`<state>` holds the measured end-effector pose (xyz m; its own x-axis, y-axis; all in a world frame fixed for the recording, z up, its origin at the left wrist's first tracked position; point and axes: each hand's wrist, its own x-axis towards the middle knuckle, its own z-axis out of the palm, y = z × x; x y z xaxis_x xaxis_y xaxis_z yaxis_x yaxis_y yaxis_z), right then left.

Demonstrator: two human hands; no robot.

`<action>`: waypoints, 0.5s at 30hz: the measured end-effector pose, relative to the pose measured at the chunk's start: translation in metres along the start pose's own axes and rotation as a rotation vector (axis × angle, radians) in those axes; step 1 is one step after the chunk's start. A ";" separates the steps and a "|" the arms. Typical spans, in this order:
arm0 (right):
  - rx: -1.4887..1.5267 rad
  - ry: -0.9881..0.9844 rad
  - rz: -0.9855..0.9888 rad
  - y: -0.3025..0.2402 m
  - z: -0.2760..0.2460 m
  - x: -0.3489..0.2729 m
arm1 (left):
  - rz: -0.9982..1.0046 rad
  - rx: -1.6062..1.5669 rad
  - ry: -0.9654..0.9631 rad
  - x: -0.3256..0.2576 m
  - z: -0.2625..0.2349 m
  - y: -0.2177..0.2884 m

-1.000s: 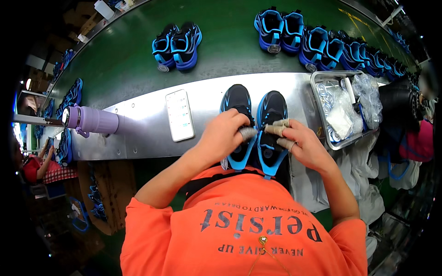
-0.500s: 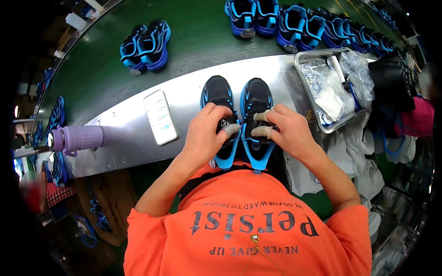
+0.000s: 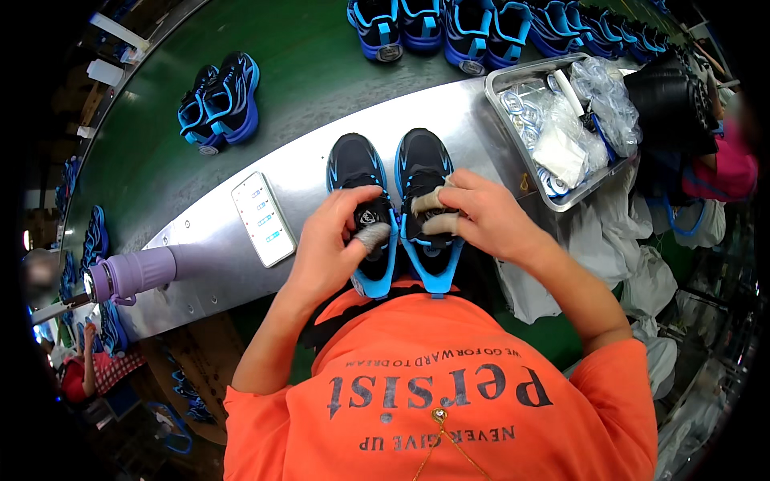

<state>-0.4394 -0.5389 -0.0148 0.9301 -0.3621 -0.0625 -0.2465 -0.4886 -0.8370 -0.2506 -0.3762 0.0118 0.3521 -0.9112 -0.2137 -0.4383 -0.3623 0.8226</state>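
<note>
Nearby, a phone (image 3: 263, 220) and tray (image 3: 513, 135) flank two sneakers (image 3: 353, 158), touched by left fingers (image 3: 372, 235) and right fingers (image 3: 441, 224), half-curled, grip unclear.

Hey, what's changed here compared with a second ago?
The shoes on the green surface slid slightly left relative to the phone and tray. The left hand parted thumb and fingers, uncovering a round badge on the left shoe. Unchanged: the right hand stays on the right shoe; phone, tray and bottle keep their places.

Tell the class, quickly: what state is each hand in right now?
Left hand: half-curled at the left-side shoe; grip cannot be told.
Right hand: half-curled at the right-side shoe; grip cannot be told.
</note>
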 end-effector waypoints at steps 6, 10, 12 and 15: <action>0.085 -0.074 -0.069 0.004 -0.012 0.002 | 0.019 -0.024 -0.096 0.005 -0.005 -0.009; 0.019 0.010 -0.052 0.005 -0.004 0.003 | 0.089 0.152 0.071 -0.001 0.008 0.000; 0.026 0.018 -0.036 0.004 -0.004 0.002 | 0.039 0.127 0.049 -0.002 0.008 -0.005; 0.141 -0.066 -0.084 0.010 -0.009 0.001 | 0.006 -0.068 -0.088 0.002 -0.001 -0.011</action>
<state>-0.4434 -0.5517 -0.0180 0.9627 -0.2697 -0.0211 -0.1311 -0.3969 -0.9084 -0.2443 -0.3734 0.0029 0.2745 -0.9281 -0.2516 -0.3822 -0.3454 0.8571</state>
